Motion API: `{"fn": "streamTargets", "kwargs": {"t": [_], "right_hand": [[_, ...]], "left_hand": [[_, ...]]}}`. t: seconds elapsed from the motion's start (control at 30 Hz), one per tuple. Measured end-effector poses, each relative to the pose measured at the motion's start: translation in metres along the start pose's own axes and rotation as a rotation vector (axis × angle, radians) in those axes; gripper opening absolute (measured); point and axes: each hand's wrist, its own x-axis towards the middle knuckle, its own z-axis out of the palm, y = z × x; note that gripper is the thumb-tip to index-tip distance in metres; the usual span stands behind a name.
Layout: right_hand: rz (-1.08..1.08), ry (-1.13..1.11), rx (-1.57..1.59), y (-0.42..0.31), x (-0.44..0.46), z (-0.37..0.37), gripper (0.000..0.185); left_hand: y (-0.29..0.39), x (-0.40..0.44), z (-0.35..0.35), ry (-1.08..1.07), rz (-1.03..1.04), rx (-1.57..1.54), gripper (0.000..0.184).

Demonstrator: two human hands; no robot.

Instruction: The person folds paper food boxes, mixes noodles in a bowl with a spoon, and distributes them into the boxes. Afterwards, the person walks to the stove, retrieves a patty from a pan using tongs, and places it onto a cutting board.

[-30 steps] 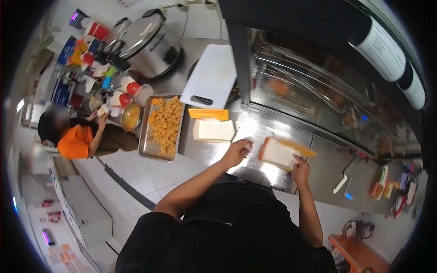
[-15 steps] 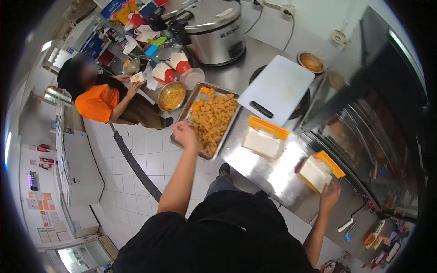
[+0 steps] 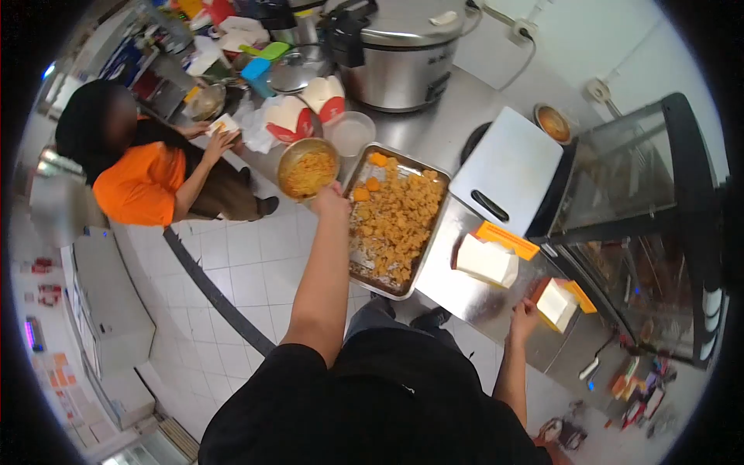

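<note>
My left hand (image 3: 332, 199) is closed at the near rim of a metal bowl (image 3: 288, 184) holding orange shredded food. The bowl is beside the left edge of a metal tray (image 3: 409, 291) heaped with golden fried pieces; a few smooth orange pieces lie at its far left. On the right, my right hand (image 3: 525, 314) has curled fingers against the near left edge of an orange-and-red food box (image 3: 556, 304) lined with white paper. A similar lined box (image 3: 485, 261) stands to its left. The fingertips of both hands are partly hidden.
Behind the tray stand a large steel cooker (image 3: 403, 70), red-and-white cartons (image 3: 288, 118) and a clear tub (image 3: 353, 133). A white cutting board (image 3: 511, 167) lies near a glass display cabinet (image 3: 620, 186). At left, a person in an orange shirt (image 3: 139, 186) holds a small carton.
My left hand has moved from the tray's left edge to the bowl's rim. My right hand has shifted from the right box's near corner to its left side. The view has turned slightly.
</note>
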Motion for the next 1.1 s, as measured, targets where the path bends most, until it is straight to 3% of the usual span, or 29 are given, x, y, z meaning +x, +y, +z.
{"fn": "streamTargets", "kwargs": {"t": [0.13, 0.17, 0.2, 0.3, 0.4, 0.53, 0.63, 0.8, 0.9, 1.0, 1.03, 1.07, 1.1], "right_hand": [[0.089, -0.092, 0.092, -0.022, -0.015, 0.022, 0.023], [0.009, -0.058, -0.074, 0.006, -0.001, 0.033, 0.035], [0.070, -0.073, -0.072, 0.008, 0.009, 0.043, 0.052], [-0.027, 0.052, -0.447, -0.071, 0.003, 0.051, 0.062], [-0.102, -0.130, -0.634, -0.094, 0.014, 0.043, 0.048], [-0.124, -0.119, -0.786, -0.066, 0.047, 0.011, 0.032], [-0.090, -0.079, -0.789, -0.038, 0.066, -0.030, 0.030], [-0.083, -0.067, -0.725, -0.018, 0.090, -0.094, 0.033], [-0.014, -0.059, -0.741, -0.076, 0.076, -0.144, 0.038], [-0.301, -0.007, -0.545, -0.097, 0.055, -0.145, 0.034], [-0.423, -0.056, -0.357, -0.080, 0.048, -0.116, 0.033], [-0.804, -0.199, -0.290, -0.087, 0.037, -0.093, 0.035], [-0.890, -0.493, -0.109, -0.115, 0.016, -0.041, 0.041]], "left_hand": [[0.035, 0.002, -0.017, -0.045, 0.180, 0.099, 0.024], [0.042, 0.017, -0.026, -0.102, 0.209, 0.172, 0.022], [0.059, 0.012, -0.032, -0.138, 0.185, 0.242, 0.020], [0.091, -0.014, -0.046, -0.160, 0.195, 0.296, 0.010], [0.109, -0.040, -0.078, -0.420, 0.236, 0.310, 0.005], [0.123, -0.157, -0.091, -0.487, 0.169, 0.479, 0.010], [0.101, -0.239, -0.098, -0.582, 0.041, 0.620, 0.012], [0.009, -0.324, -0.132, -0.775, -0.287, 0.735, 0.012], [-0.057, -0.313, -0.174, -0.909, -0.393, 0.837, 0.011], [-0.095, -0.341, -0.178, -0.975, -0.397, 0.952, 0.010], [-0.103, -0.350, -0.176, -0.987, -0.388, 1.005, 0.010], [-0.109, -0.351, -0.175, -1.036, -0.400, 1.035, 0.010], [-0.116, -0.348, -0.173, -1.090, -0.406, 1.067, 0.010]]}}
